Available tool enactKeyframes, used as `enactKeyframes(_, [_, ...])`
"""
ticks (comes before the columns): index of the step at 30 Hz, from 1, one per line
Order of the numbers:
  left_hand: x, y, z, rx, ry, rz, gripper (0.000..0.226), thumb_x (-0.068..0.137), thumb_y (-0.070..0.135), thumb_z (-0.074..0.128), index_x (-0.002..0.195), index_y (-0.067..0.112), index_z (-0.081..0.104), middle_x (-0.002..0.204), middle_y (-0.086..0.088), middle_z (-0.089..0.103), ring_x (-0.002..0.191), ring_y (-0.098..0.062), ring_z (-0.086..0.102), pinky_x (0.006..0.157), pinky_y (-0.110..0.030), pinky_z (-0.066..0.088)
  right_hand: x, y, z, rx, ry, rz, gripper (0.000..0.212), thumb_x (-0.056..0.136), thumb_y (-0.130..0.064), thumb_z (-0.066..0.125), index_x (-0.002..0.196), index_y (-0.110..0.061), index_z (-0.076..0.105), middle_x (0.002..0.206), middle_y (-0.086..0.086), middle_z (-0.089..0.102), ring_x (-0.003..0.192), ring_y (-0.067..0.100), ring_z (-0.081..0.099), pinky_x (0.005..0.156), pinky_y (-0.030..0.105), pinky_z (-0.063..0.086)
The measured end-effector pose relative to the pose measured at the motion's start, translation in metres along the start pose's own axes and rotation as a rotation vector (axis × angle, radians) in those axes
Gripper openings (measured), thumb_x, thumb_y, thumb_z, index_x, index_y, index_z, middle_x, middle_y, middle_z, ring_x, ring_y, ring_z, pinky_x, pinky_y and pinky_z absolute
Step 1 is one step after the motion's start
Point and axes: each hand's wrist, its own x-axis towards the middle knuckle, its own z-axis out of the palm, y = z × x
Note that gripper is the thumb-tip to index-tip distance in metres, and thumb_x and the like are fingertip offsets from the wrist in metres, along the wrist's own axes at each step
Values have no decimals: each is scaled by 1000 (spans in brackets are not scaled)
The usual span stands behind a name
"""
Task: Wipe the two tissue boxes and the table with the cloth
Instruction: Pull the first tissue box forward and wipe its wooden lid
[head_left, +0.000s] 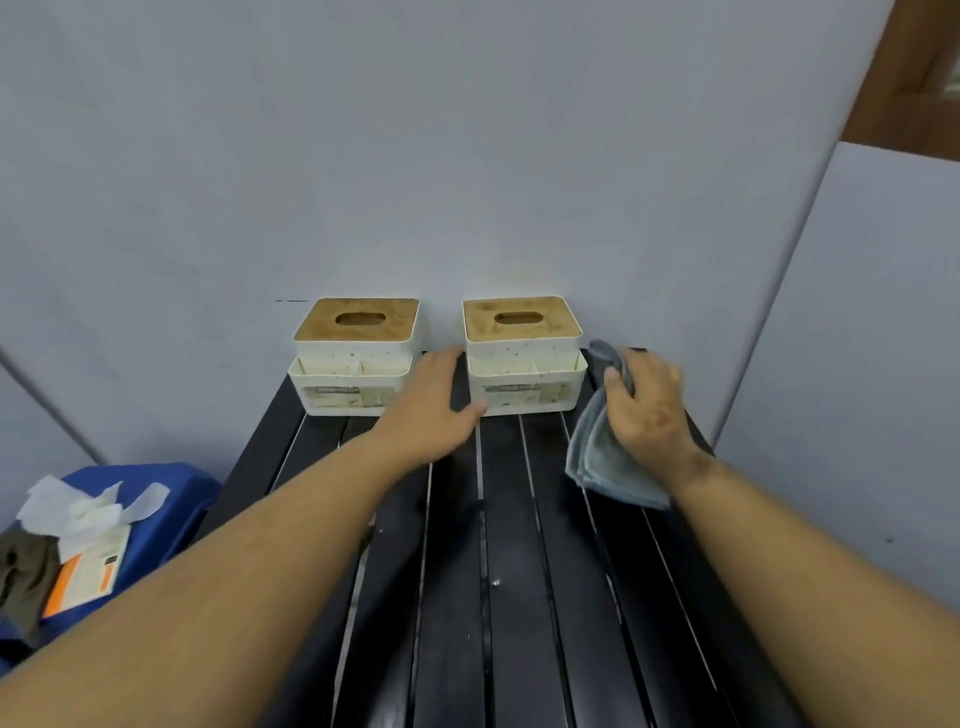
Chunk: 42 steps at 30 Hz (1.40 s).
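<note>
Reaching up the middle of the frame in the head view, the left hand (434, 402) lies in the gap between the two tissue boxes, its fingers straight and close together, holding nothing. Its thumb tip sits at the lower left corner of the right tissue box (524, 356), touching it or just short of it; the blur leaves that open. The left tissue box (356, 356) stands just beside the back of that hand, to frame left.

Both boxes sit at the far end of the black slatted table (514, 597), against the grey wall (415, 156), their long sides running across the frame and their wooden lids facing up.

Right of centre, the right hand (647, 408) has its fingers curled round the folded grey-blue cloth (602, 457), which hangs below the palm onto the slats. This hand is just beside the right box's right wall, so it looks the nearer one for a first wipe there.

At lower left, a blue bin (171, 499) holds crumpled tissues.
</note>
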Motion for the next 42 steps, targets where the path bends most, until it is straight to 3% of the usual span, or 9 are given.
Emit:
enactKeyframes(4, [49,-1,10,27,9,-33,77,96,39,68,160,26,26,158,-6,40,144,-28,42,118,-44,37,58,6,33,72,4,97,35,96,-28,49,123,-11,62,110,9,66,108,32,54,105,45,38])
enactKeyframes(7, [62,-10,22,3,18,-29,77,92,37,74,157,26,34,149,-2,51,128,-23,54,102,-31,44,72,20,50,157,-147,124,44,89,-57,58,121,-28,62,110,-3,68,109,25,60,102,48,46])
enactKeyframes(10, [64,-18,31,-71,58,-20,75,89,33,78,152,28,38,129,7,58,103,-13,57,84,-20,40,67,37,52,181,-342,107,82,67,-74,73,137,-41,46,130,-11,57,124,15,53,108,46,44])
enactKeyframes(13, [67,-23,36,-132,71,-30,75,87,31,80,148,31,37,118,9,58,101,-14,62,79,-20,43,61,42,51,232,-467,120,122,53,-63,89,151,-39,21,149,-14,40,138,9,40,116,39,36])
enactKeyframes(15, [68,-22,37,-172,86,-39,73,86,28,81,145,30,39,117,7,60,99,-16,63,72,-18,45,61,38,52,238,-485,111,130,52,-51,94,153,-35,14,153,-12,35,140,8,36,118,36,32])
enactKeyframes(29, [-29,-11,6,-331,118,-68,77,84,18,81,144,37,38,137,8,62,118,-21,63,102,-43,53,-17,-47,12,248,-359,103,129,43,-52,95,150,-36,23,144,-22,40,133,0,39,115,28,33])
enactKeyframes(34, [-126,0,-20,-347,105,-71,76,84,16,81,142,42,39,119,26,60,119,-12,63,102,-36,53,-88,-105,-31,275,-401,66,119,46,-49,94,144,-42,27,136,-33,39,129,-7,39,111,23,32])
enactKeyframes(39, [-219,11,-31,-372,110,-66,73,86,17,80,139,45,37,127,15,66,114,-6,66,94,-27,57,-152,-153,-78,250,-475,42,113,50,-44,94,137,-54,22,132,-28,38,116,-12,40,99,11,28])
enactKeyframes(42, [-259,16,-33,-400,105,-73,72,87,16,79,138,46,37,129,14,66,114,-5,65,90,-21,57,-179,-168,-95,182,-535,75,124,50,-43,95,149,-42,20,142,-22,37,125,-4,38,107,20,31])
